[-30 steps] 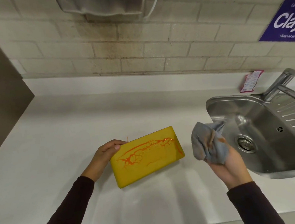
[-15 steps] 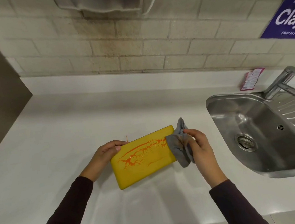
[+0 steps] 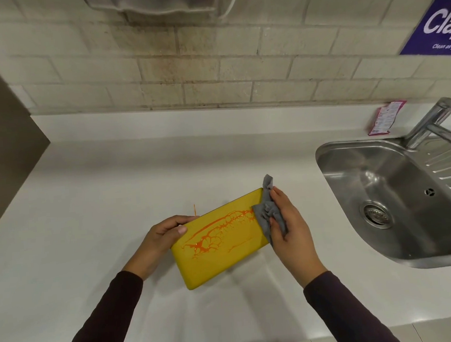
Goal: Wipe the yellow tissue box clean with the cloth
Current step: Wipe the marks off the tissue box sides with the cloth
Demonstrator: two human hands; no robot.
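The yellow tissue box [image 3: 222, 252] lies at a slant on the white worktop [image 3: 87, 208], left of the steel sink [image 3: 326, 160]. A branching web of orange liquid [image 3: 210, 234] runs across its top face.

Head view: a second ago the right hand held the cloth up beside the sink, clear of the box. Now the right hand [image 3: 291, 230] clutches the bunched grey cloth [image 3: 266, 212] and presses it onto the box's right end, where the streak finishes. The left hand [image 3: 162, 235] grips the left end as before, thumb on top.

Wiping has only just begun, and nearly all the stain remains. The box looks hard, glossy and round-cornered, so the liquid probably lifts easily. The cloth is soft and crumpled.
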